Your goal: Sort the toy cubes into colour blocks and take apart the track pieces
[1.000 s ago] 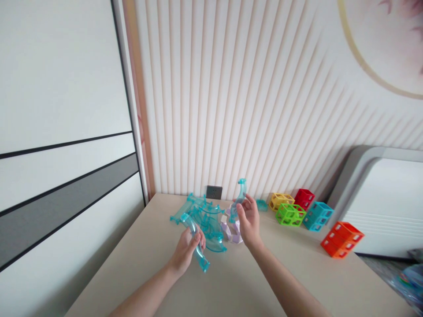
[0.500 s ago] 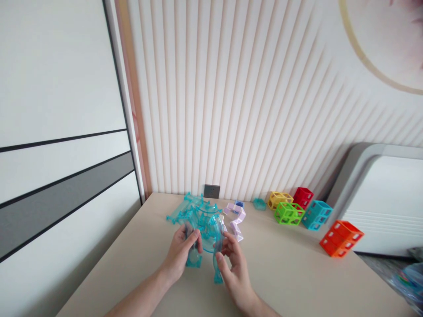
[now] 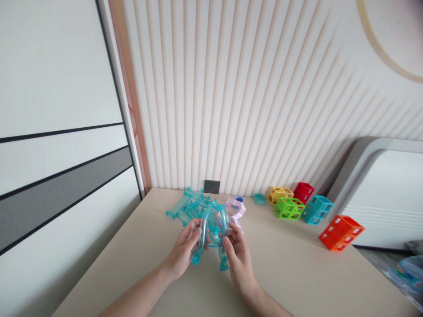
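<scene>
In the head view, my left hand [image 3: 182,250] is closed around a clear teal curved track piece [image 3: 204,222], thumb on its near side. My right hand [image 3: 239,255] pinches a second curved track piece [image 3: 225,219] between thumb and fingers. The two pieces lean toward each other in an arch, their upper ends close together; whether they are joined I cannot tell. Their lower ends hang free above the table. Just behind lies a pile of similar teal track pieces [image 3: 185,207], partly hidden by the arch.
Purple zigzag pieces [image 3: 236,215] and a small blue block [image 3: 238,200] lie right of the pile. Farther right stand yellow [image 3: 279,194], green [image 3: 288,208], red [image 3: 303,193], blue [image 3: 316,209] and orange [image 3: 341,233] frame blocks. A black socket [image 3: 212,186] is on the wall.
The two curved pieces have turned and come together at their upper ends, forming an arch. Both hands have shifted slightly right. The view has tilted a little.
</scene>
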{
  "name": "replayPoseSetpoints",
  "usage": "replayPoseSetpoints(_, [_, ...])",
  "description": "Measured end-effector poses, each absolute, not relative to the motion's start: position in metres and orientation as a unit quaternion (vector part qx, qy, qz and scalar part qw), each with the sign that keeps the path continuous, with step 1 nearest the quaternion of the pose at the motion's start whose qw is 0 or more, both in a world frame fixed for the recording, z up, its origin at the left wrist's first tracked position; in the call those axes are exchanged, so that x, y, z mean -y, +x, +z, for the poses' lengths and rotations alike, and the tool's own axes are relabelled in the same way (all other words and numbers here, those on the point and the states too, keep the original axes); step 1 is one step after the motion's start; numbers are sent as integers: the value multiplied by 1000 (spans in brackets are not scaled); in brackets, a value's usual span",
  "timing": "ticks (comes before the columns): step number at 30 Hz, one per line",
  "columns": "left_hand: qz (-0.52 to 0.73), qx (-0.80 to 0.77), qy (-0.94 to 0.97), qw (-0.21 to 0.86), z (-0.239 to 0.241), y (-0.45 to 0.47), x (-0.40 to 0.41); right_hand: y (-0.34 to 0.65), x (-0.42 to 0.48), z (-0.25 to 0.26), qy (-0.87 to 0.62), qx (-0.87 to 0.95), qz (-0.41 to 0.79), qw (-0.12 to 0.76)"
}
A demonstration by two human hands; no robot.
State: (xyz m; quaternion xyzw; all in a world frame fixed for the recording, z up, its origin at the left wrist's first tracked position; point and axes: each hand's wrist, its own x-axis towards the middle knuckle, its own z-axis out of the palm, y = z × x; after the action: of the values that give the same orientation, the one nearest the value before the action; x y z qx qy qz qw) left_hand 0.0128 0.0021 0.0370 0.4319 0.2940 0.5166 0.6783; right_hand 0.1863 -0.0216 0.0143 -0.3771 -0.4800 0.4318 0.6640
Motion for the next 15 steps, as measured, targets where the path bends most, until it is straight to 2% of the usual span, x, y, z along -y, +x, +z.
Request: replayPoseSetpoints(15, [506,-262,462,680,40,17,-3,182,22,25,-379,446,471,660])
